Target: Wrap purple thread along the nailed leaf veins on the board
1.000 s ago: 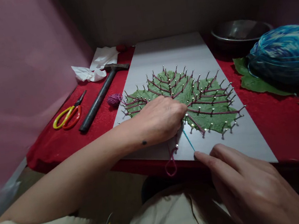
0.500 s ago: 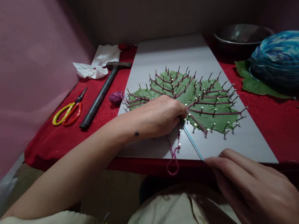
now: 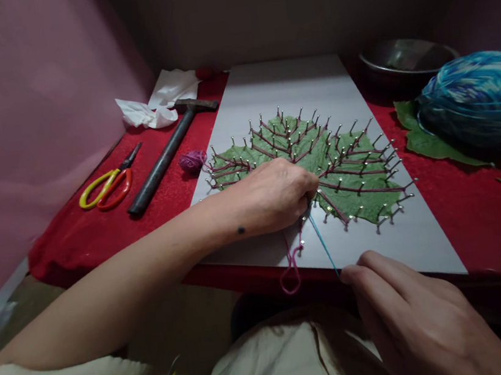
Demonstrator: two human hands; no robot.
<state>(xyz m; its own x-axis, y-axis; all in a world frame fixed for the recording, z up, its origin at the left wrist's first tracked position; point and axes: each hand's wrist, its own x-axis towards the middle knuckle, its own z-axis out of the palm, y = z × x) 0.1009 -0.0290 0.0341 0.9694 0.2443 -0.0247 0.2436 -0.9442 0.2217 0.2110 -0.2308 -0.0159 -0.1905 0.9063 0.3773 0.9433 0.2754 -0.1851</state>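
Note:
A green leaf (image 3: 360,182) lies on a white board (image 3: 283,85), ringed by many upright nails, with dark purple yarn strung along its veins. My left hand (image 3: 279,193) is closed over the leaf's lower middle, its fingertips largely hidden. A thin blue yarn (image 3: 320,236) runs taut from under that hand to my right hand (image 3: 405,308), which pinches its end near the board's front edge. A loop of magenta yarn (image 3: 290,277) hangs over the front edge below my left hand.
On the red cloth (image 3: 481,225) at left lie scissors (image 3: 111,184), a hammer (image 3: 167,155), crumpled tissue (image 3: 148,113) and a small purple yarn ball (image 3: 192,162). To the right are a metal bowl (image 3: 409,62), a blue yarn skein (image 3: 479,99) and another leaf (image 3: 438,141).
My left hand has shifted slightly right over the leaf. My right hand stays near the front edge, still pinching the blue yarn. The view has moved a little.

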